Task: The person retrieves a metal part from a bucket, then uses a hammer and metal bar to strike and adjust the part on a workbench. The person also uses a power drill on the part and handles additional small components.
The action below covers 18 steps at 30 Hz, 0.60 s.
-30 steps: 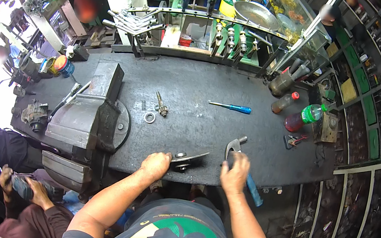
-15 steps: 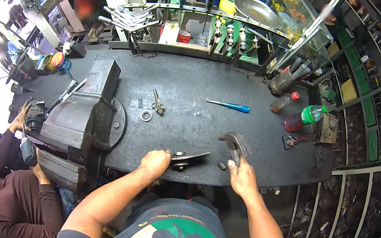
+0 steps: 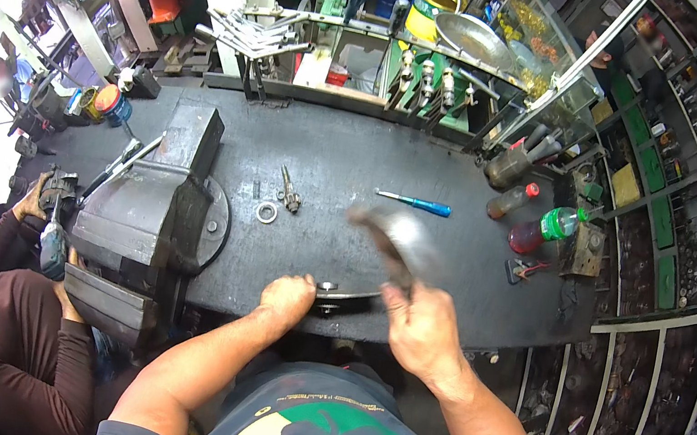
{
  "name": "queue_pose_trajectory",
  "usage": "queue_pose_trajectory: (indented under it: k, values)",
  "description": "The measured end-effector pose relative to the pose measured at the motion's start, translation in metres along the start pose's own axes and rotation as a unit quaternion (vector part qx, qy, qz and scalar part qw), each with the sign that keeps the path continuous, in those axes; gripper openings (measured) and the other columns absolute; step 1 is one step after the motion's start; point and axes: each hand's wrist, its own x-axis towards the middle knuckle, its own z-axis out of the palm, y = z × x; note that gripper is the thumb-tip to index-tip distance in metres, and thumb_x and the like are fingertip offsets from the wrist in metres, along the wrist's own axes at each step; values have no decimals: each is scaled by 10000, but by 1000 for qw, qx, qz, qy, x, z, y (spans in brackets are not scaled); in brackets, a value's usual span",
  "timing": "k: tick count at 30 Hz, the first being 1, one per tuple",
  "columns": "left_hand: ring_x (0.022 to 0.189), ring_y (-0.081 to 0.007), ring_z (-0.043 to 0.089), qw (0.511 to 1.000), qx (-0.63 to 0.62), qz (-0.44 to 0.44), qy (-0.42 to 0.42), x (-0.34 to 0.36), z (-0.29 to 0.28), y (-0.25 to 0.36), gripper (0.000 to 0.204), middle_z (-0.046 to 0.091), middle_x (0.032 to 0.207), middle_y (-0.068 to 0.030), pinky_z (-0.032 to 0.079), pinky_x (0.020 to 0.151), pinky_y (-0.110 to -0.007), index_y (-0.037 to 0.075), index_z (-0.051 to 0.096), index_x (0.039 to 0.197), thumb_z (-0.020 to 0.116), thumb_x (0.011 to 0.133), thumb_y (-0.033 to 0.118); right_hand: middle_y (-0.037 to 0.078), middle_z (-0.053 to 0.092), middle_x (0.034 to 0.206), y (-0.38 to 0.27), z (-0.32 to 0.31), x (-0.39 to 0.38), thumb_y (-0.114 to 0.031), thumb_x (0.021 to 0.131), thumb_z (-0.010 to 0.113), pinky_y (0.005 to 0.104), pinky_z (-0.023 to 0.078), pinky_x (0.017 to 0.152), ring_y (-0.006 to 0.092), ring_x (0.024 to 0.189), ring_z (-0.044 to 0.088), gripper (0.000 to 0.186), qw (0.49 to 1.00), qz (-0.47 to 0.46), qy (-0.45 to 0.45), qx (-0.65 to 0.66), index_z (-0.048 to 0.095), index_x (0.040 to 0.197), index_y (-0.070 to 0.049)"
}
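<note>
Head view, plate (image 3: 351, 295) pointing right, axis sideways

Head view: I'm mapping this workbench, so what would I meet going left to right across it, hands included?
Bench vise, metal ring, left hand, right hand, red-capped bottle, green-capped bottle.

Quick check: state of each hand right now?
Left hand: closed, holding the metal part.
Right hand: closed, holding the hammer, its head blurred.

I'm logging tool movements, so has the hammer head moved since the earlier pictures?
Yes: the hammer head, blurred now, has moved leftward and forward, closer to the blue-handled screwdriver lying on the workbench.
</note>
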Motion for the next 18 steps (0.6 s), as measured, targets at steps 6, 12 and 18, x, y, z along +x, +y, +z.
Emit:
queue_pose_trajectory:
  k: [6, 12, 18]
  values:
    - [981, -372, 850, 1000, -17, 1, 9, 6, 2, 3, 184, 836, 1069, -228, 699, 844, -470, -8, 711, 1159, 641, 1025, 96, 333, 791, 1098, 54, 53, -37, -399, 1137, 625, 635, 597, 934, 555, 1071, 765, 454, 927, 192, -270, -176, 695, 1276, 26]
    - [968, -375, 851, 999, -19, -17, 23, 2, 16, -5, 175, 837, 1048, -225, 700, 834, -473, -8, 705, 1149, 645, 1024, 98, 337, 771, 969, 15, 30, -21, -321, 1134, 649, 627, 602, 813, 563, 916, 760, 419, 982, 82, -140, -93, 639, 1285, 70]
    - [976, -372, 852, 999, -14, -23, 23, 2, 8, 2, 167, 837, 1042, -216, 703, 831, -462, -2, 704, 1144, 648, 1026, 101, 340, 750, 844, 37, 56, -19, -335, 1133, 650, 614, 610, 773, 541, 867, 778, 442, 985, 126, -92, -77, 671, 1270, 85]
